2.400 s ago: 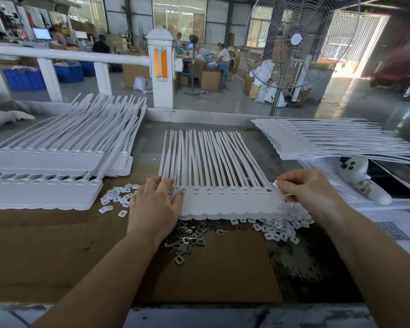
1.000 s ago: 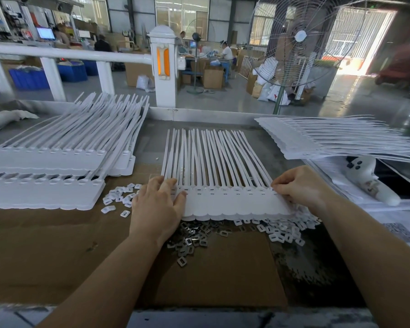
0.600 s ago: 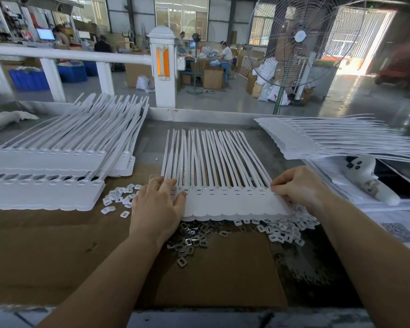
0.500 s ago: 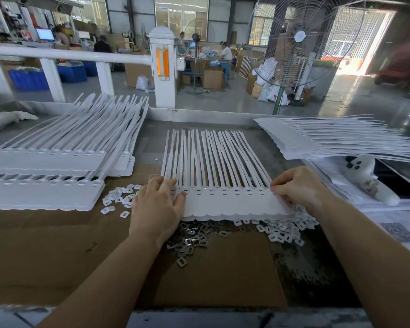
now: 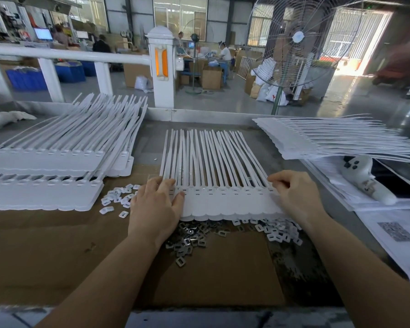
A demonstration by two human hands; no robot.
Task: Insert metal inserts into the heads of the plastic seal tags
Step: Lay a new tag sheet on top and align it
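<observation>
Nearest, at 6 o'clock on the cardboard-covered surface (image 5: 57,256), lies a loose heap of metal inserts (image 5: 192,235), with white plastic clips (image 5: 277,232) spilling toward 4 o'clock and another small scatter of clips (image 5: 117,201) at 9 o'clock. That heap looks large, so I judge much inserting remains.

Just beyond the inserts sits the working strip of seal tags (image 5: 223,200), heads toward the person and tails fanning to 12 o'clock. The left hand (image 5: 155,207) rests flat on its left end, fingers extended and relaxed, holding it down. The right hand (image 5: 291,197) has curled fingers pinching at the head on the right end, probably seating an insert, though the insert itself is too small to make out. Whether the other heads in the row are filled I cannot tell.

Farther off, stacked strips (image 5: 45,176) lie at 10 o'clock and more strips (image 5: 329,140) at 2 o'clock; which pile is finished is unclear.
</observation>
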